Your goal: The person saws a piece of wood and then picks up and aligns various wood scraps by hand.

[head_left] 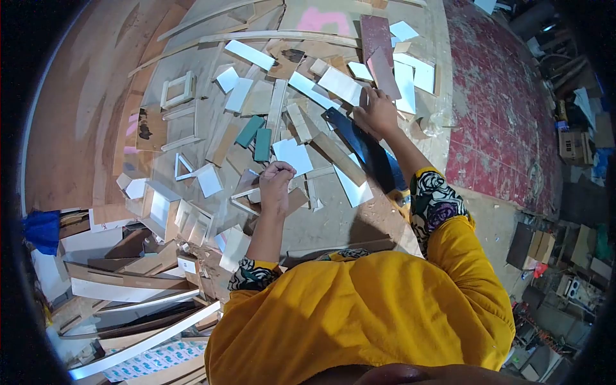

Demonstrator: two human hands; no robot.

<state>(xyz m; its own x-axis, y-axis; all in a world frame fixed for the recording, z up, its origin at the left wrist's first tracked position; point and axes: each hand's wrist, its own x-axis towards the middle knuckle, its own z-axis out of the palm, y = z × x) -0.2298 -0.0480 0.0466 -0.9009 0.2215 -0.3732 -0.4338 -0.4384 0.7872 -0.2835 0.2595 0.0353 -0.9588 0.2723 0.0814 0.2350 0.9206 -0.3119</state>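
In the head view the person leans over a wide wooden surface (83,96) strewn with offcuts. The left hand (276,183) is curled into a closed grip, knuckles up, over a thin white frame piece (247,204); whether the fingers actually pinch it cannot be told, since the fist hides the contact. Just beyond that grip lies a white square panel (294,156), and further out to its left sit two teal blocks (255,138) side by side. Nearer the body on the left of that grip stands a small open white box (160,206). The right hand (377,114) reaches further out, fingers spread and pressed flat, a loose open grip resting on the far end of a long dark blue board (366,149) that runs back from it toward the body. Just beyond the right fingertips lies a dark reddish-brown strip (380,54), with white rectangular panels (410,77) to its right. A pale plank (340,159) lies between the two hands, beside the blue board.
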